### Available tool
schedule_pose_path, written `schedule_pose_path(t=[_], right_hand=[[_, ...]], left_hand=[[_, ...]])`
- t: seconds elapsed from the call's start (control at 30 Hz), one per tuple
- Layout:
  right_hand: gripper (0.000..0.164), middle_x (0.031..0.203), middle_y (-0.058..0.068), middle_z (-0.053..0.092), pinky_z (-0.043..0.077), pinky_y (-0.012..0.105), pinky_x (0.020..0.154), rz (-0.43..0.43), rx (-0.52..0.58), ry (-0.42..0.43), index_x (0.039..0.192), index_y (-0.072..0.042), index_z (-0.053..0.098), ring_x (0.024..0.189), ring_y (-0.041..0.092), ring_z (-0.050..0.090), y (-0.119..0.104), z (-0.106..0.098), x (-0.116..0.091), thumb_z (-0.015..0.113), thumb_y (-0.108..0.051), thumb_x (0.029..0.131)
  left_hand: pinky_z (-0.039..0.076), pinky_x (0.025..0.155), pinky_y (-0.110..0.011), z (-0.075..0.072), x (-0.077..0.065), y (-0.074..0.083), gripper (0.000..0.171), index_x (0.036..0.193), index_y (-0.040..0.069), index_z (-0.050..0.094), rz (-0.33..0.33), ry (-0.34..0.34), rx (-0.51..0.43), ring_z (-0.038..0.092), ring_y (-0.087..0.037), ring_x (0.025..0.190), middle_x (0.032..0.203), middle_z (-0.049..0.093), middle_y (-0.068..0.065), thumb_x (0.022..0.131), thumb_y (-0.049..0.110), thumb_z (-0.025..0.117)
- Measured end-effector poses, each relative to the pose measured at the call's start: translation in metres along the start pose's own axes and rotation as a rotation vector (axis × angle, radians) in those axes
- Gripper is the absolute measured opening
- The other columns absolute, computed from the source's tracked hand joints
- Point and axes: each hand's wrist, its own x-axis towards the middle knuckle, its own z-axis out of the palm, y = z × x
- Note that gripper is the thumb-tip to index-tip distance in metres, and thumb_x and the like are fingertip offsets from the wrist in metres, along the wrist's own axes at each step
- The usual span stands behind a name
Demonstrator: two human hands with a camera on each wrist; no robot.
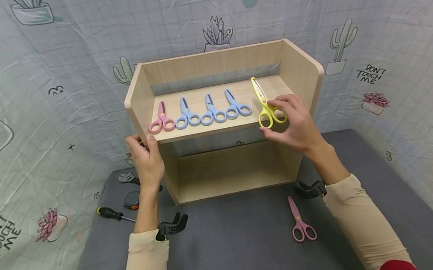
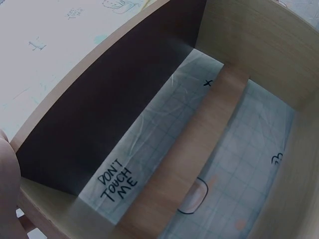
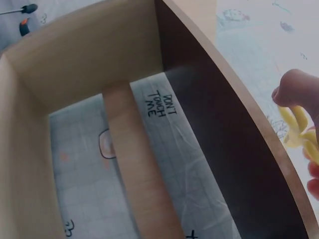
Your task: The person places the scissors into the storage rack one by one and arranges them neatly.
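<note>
A pair of yellow scissors (image 1: 263, 102) is held by its handles in my right hand (image 1: 294, 124), blades pointing to the back, at the right end of the upper board of a wooden shelf (image 1: 224, 127). Thumb and fingers pinch the yellow handle loops (image 3: 298, 130) in the right wrist view. My left hand (image 1: 147, 163) grips the shelf's left side at the front edge of that board. To the left of the yellow pair lie one pink pair of scissors (image 1: 162, 119) and three blue pairs of scissors (image 1: 186, 115), in a row with blades towards the back.
Another pink pair of scissors (image 1: 298, 221) lies on the grey table (image 1: 235, 246) before the shelf. Left of the shelf are a screwdriver (image 1: 110, 213), an adjustable wrench (image 1: 127, 178) and a small black-and-orange tool (image 1: 132, 200). A patterned cloth (image 1: 187, 11) hangs behind.
</note>
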Motion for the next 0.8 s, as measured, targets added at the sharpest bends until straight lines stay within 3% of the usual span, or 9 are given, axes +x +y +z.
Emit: schedule_pose_path(t=[0.2,0.43,0.8], right_hand=[[0.060,0.114,0.025,0.061,0.042,0.048,0.095,0.113,-0.001,-0.048,0.118,0.008,0.064,0.112,0.039,0.053,0.006,0.003,0.012,0.084,-0.020,0.070],[0.056,0.117,0.022,0.064,0.043,0.049,0.093,0.235,-0.017,-0.126,0.117,0.005,0.066,0.113,0.036,0.055,0.008,0.002,0.024,0.082,-0.026,0.073],[0.058,0.119,0.023,0.064,0.039,0.050,0.096,0.345,-0.035,-0.268,0.120,0.005,0.064,0.114,0.037,0.053,0.013,-0.001,0.038,0.082,-0.029,0.077]], left_hand=[[0.035,0.076,-0.033,0.000,0.000,0.000,0.040,0.112,-0.009,0.038,-0.004,-0.001,0.003,0.043,-0.020,0.088,0.107,0.044,-0.023,0.097,0.027,0.045],[0.035,0.075,-0.033,0.000,0.000,-0.001,0.039,0.113,-0.009,0.038,0.003,-0.002,0.007,0.043,-0.019,0.087,0.106,0.044,-0.023,0.097,0.026,0.044],[0.035,0.075,-0.034,0.000,0.000,0.000,0.042,0.114,-0.010,0.038,0.000,-0.007,0.003,0.043,-0.020,0.088,0.109,0.044,-0.026,0.097,0.027,0.044]])
